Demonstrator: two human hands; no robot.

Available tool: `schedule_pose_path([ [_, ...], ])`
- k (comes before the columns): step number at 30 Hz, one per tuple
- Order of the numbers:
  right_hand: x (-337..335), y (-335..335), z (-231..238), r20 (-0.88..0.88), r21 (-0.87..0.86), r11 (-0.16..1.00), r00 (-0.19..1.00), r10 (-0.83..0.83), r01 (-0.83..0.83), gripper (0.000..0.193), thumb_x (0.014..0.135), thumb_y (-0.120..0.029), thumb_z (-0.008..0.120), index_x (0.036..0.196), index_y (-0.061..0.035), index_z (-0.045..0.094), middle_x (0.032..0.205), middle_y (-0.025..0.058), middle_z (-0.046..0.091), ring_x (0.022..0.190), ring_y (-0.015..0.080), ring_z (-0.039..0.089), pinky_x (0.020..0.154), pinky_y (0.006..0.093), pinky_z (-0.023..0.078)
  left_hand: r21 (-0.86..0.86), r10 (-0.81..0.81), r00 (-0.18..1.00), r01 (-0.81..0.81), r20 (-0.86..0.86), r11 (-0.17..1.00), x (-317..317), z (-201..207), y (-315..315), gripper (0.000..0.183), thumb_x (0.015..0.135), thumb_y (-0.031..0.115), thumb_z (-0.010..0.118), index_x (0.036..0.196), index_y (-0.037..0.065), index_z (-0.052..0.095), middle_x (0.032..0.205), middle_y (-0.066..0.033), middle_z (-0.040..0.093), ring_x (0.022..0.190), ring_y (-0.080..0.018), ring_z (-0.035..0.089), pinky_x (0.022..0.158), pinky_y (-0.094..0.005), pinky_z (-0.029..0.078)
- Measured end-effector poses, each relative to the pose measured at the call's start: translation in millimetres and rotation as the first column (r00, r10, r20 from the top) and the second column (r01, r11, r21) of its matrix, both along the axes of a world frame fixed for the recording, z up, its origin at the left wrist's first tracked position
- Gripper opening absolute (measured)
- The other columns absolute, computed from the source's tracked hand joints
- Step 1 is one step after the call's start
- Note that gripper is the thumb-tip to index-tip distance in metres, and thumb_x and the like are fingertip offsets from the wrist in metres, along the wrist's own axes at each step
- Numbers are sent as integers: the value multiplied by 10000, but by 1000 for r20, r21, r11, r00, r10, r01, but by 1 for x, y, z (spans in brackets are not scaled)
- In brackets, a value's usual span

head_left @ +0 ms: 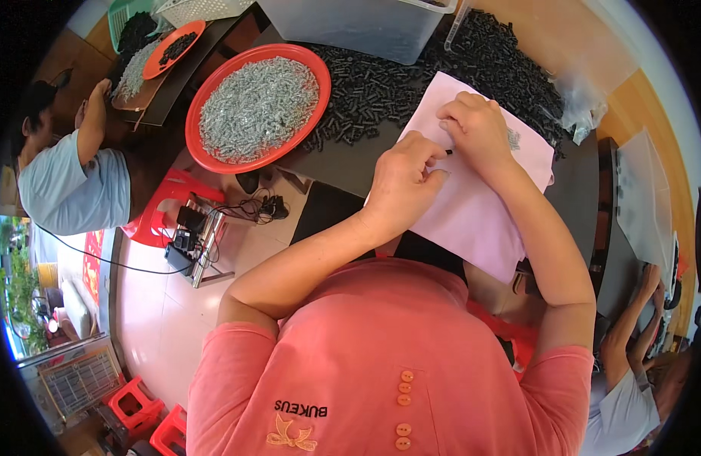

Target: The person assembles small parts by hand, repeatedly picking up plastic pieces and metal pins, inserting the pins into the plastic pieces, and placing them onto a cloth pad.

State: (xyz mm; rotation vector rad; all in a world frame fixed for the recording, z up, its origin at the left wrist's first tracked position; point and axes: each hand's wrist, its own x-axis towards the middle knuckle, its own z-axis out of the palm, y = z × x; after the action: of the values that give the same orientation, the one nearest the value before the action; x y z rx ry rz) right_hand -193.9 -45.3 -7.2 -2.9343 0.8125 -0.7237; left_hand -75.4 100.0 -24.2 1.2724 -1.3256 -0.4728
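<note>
My left hand [407, 182] is closed, its thumb and finger pinching a small black piece [448, 153] whose tip shows. Just right of it, my right hand [478, 131] is curled with its fingertips pressed together; whatever they hold, if anything, is hidden. Both hands are over a pale pink sheet [472, 216] that lies on the table edge and hangs toward my lap. A little heap of silvery pieces [513, 139] rests on the sheet beside my right wrist. Beyond the sheet spread many short black tubular pieces [365, 95].
A red round tray [325, 76] heaped with small silvery pieces stands at the left. A clear plastic bin [350, 30] is at the back, a crumpled plastic bag [584, 114] at the right. People work at left [77, 178] and lower right [624, 403]. Cables [263, 207] trail near a metal stool.
</note>
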Motion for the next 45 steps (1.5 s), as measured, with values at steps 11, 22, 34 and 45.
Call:
schedule_pose_path([
  [11,-1,-5,-2,29,53,998,999,27,-28,49,757,-74,655,805,-71,662,835,76,626,904,289,604,797,424,423,-17,-2,1000,2,-2,1000,2,-2,0,205,740,-30,704,932,5,638,845,-87,597,696,-162,592,608,-274,488],
  [22,1,-2,1,167,34,997,984,69,-75,165,759,27,591,894,-65,614,841,71,619,855,254,603,755,378,430,-8,-21,997,20,-74,1000,4,2,-1,163,750,-22,692,902,4,639,819,-81,599,662,-164,583,590,-289,479],
  [34,-14,-7,4,176,-10,993,977,120,-120,197,730,-7,646,907,-94,637,839,49,585,849,257,572,717,374,395,47,-46,999,46,-13,998,4,7,-2,148,780,-16,688,922,-1,650,799,-77,607,658,-144,580,595,-271,473],
  [45,-8,-1,-6,3,-140,984,994,111,-109,150,737,-41,638,870,-109,652,887,35,590,910,248,574,749,383,388,1,-91,993,91,-73,996,4,1,-2,194,775,-53,691,949,18,645,824,-40,581,679,-98,545,608,-233,447],
])
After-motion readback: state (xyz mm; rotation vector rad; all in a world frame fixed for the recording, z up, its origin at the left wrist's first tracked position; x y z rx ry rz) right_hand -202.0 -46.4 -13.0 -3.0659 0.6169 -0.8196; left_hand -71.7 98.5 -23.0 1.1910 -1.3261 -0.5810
